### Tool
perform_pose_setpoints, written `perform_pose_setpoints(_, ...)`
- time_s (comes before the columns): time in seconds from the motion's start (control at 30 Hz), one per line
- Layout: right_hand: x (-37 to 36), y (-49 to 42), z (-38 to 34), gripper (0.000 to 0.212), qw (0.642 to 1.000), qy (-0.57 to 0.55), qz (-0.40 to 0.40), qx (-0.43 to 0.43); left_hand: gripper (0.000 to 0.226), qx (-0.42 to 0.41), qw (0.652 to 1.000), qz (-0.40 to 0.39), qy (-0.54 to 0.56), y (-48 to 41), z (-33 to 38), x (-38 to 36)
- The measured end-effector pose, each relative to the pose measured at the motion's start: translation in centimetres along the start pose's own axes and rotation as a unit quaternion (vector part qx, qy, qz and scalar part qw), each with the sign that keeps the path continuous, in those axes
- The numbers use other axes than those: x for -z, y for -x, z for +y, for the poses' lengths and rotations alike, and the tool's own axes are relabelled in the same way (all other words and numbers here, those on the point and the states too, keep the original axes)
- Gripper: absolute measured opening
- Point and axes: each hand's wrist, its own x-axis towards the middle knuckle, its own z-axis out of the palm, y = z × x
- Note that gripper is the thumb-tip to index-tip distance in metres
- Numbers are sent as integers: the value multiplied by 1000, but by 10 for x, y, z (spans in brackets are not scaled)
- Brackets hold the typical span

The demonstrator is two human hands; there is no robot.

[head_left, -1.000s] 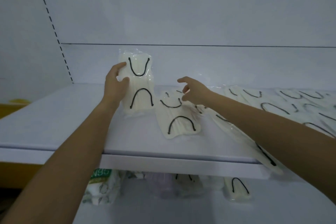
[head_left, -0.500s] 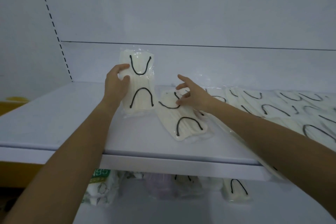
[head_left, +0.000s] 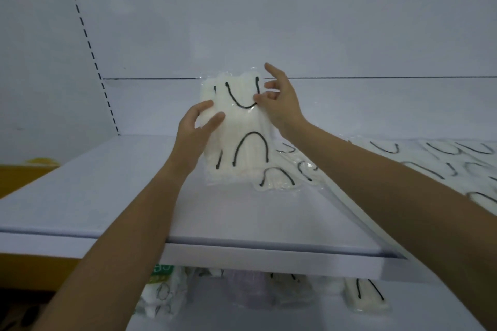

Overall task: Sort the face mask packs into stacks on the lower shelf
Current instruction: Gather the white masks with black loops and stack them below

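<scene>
Item: upright bundle of clear-wrapped cream face mask packs with black ear loops [head_left: 242, 140], standing on white shelf board [head_left: 107, 196]. Left hand [head_left: 195, 131] grips its left edge, fingers curled. Right hand [head_left: 281, 107] pinches the top right corner, forefinger raised. Step judged: squaring gathered packs. Next: carry them down to the lower shelf [head_left: 242, 322], since slippery film may slide.

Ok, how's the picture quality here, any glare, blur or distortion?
Head view: dim, flat bluish light, no harsh glare; soft overall, the lower packs under the shelf blurriest; wide-angle bows the dashed strip at left; held packs are readable.
</scene>
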Motion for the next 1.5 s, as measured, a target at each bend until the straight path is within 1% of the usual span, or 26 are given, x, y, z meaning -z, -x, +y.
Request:
perform_pose_setpoints(0.1, -7, -2, 1, 60, 999, 14, -26, -37, 44, -13, 998, 18, -56, -3, -7, 2)
perform_pose_setpoints(0.13, -3, -4, 3, 59, 998, 37, -39, -42, 48, -21, 997, 34, -69, -4, -9, 4)
perform_pose_setpoints(0.2, 12, -4, 11, 59, 986, 132, -88, -45, 54, -44, 994, 64, -81, -7, -11, 9)
perform_pose_setpoints(0.23, 22, -1, 17, 62, 971, 191, -135, -56, 57, -57, 992, 76, -88, -9, -12, 11)
perform_pose_setpoints(0.3, 38, 11, 32, 67, 922, 286, -244, -93, 59, -74, 985, 105, -112, -11, -16, 15)
perform_pose_setpoints(0.37, 45, 27, 44, 65, 875, 339, -328, -108, 60, -82, 977, 146, -134, -13, -20, 18)
perform_pose_setpoints(0.4, 44, 34, 49, 62, 864, 347, -348, -108, 60, -84, 972, 168, -138, -14, -21, 19)
perform_pose_setpoints(0.43, 41, 39, 50, 59, 862, 340, -359, -108, 60, -84, 969, 187, -139, -14, -21, 19)
perform_pose_setpoints(0.53, 31, 46, 49, 53, 875, 284, -374, -117, 59, -81, 962, 226, -132, -15, -20, 23)
perform_pose_setpoints(0.6, 29, 46, 48, 56, 881, 276, -367, -110, 59, -64, 961, 241, -122, -16, -20, 26)
perform_pose_setpoints(0.7, 37, 38, 49, 60, 883, 322, -323, -109, 59, -47, 959, 252, -120, -15, -20, 27)
perform_pose_setpoints(0.77, 44, 29, 50, 71, 864, 376, -302, -143, 59, -52, 960, 245, -124, -15, -20, 27)
perform_pose_setpoints(0.8, 46, 26, 50, 77, 852, 394, -300, -169, 59, -58, 961, 237, -128, -15, -20, 26)
perform_pose_setpoints(0.83, 47, 24, 50, 83, 848, 393, -299, -191, 59, -64, 963, 228, -132, -15, -20, 26)
perform_pose_setpoints(0.9, 45, 24, 49, 89, 863, 361, -289, -203, 59, -71, 965, 212, -140, -14, -21, 25)
perform_pose_setpoints(0.97, 42, 23, 49, 91, 885, 330, -268, -187, 59, -74, 965, 208, -144, -14, -21, 24)
perform_pose_setpoints(1.03, 41, 21, 49, 87, 904, 311, -248, -156, 60, -74, 965, 212, -139, -13, -21, 24)
perform_pose_setpoints(1.13, 43, 14, 46, 73, 938, 259, -203, -105, 58, -73, 962, 225, -137, -12, -19, 24)
perform_pose_setpoints(1.27, 50, 7, 27, 65, 988, 95, -111, -45, 51, -74, 955, 249, -146, -13, -19, 24)
perform_pose_setpoints(1.37, 47, 3, 11, 61, 997, -3, -64, -30, 47, -59, 964, 225, -133, -12, -19, 23)
perform_pose_setpoints(1.43, 40, 3, 4, 61, 997, -31, -61, -34, 45, -63, 976, 178, -111, -12, -17, 20)
perform_pose_setpoints(1.5, 28, 5, 2, 62, 996, -39, -73, -26, 41, -52, 988, 130, -63, -11, -12, 14)
